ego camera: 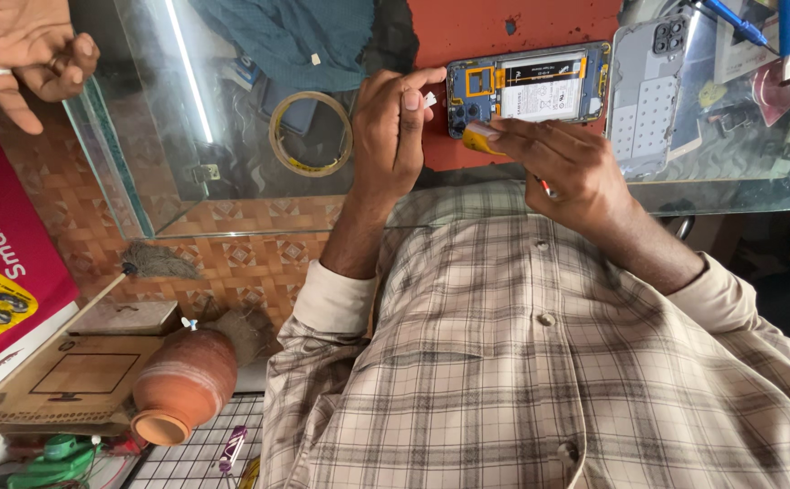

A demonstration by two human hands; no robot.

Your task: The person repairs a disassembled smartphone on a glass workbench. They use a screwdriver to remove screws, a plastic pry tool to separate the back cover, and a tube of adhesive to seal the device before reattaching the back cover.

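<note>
An opened phone (540, 83) lies back-up on a red mat (504, 27), with its battery and blue-and-orange inner frame showing. My left hand (399, 127) is at the phone's left edge and pinches a small white piece (429, 98) between thumb and fingers. My right hand (567, 163) grips a yellow-handled tool (481, 138) whose tip touches the phone's lower left corner. A red end of the tool shows below my palm. The phone's removed back cover (644, 91) lies just right of the phone.
A roll of clear tape (311, 134) lies on the glass counter (232, 190). Another person's hand (24, 50) with a ring rests at the top left. Blue pens (730, 20) lie at the top right. A clay pot (182, 385) and cardboard boxes sit lower left.
</note>
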